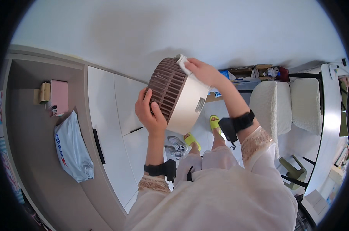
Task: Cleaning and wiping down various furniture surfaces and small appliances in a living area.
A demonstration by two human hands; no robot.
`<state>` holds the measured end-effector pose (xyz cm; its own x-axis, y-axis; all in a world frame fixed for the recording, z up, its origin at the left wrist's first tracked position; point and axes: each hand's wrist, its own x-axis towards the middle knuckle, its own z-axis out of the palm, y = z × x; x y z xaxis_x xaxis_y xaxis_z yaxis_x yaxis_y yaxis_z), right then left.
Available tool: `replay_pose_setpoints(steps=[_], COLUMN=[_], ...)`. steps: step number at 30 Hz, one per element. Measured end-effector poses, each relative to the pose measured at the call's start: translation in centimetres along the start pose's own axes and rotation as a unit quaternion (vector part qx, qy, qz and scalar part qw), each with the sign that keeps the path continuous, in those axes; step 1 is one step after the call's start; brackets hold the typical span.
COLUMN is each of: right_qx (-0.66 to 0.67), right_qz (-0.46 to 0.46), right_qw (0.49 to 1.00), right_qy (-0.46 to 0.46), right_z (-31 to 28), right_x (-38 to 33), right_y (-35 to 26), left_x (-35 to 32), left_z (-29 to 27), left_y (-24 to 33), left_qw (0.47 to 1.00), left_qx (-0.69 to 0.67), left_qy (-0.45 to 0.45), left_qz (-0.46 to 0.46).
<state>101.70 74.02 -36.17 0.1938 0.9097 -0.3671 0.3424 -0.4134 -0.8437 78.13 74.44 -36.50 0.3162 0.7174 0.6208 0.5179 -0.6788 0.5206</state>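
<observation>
A cream boxy appliance [188, 104] with a brown slatted grille, perhaps a heater or a fan, is held up tilted in front of me. My left hand [150, 113] grips its lower left side, with the fingers on the grille and the thumb along the slats. A white cloth [183, 65] is pinched in my right hand [203, 72] and pressed against the appliance's upper corner, where grille and casing meet. The small dark panel on the casing faces right. Part of the cloth is hidden beneath my right fingers.
White cabinet doors [107, 96] stand on the left beside an open shelf [40, 154] holding a silver bag [72, 148] and a pink box [59, 96]. On the right are fluffy white chairs [265, 104], a white desk [332, 111] and a green stool [293, 171]. Shoes [177, 144] lie by my feet.
</observation>
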Motion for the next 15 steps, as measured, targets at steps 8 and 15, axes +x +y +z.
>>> replay_pose_setpoints(steps=[8,15], right_qx=[-0.289,-0.296], right_qz=[-0.334,-0.43], right_qw=[0.868,0.84], right_qy=[0.229,0.147], right_z=[6.7,6.5], right_x=[-6.8,-6.7], right_y=[-4.6,-5.4], left_x=[-1.2,-2.0], left_z=[-0.7,-0.8], left_y=[-0.3,-0.4], left_qw=[1.0,0.998], left_qx=[0.01,-0.034], left_qy=[0.001,0.014], left_qz=[-0.016,-0.047])
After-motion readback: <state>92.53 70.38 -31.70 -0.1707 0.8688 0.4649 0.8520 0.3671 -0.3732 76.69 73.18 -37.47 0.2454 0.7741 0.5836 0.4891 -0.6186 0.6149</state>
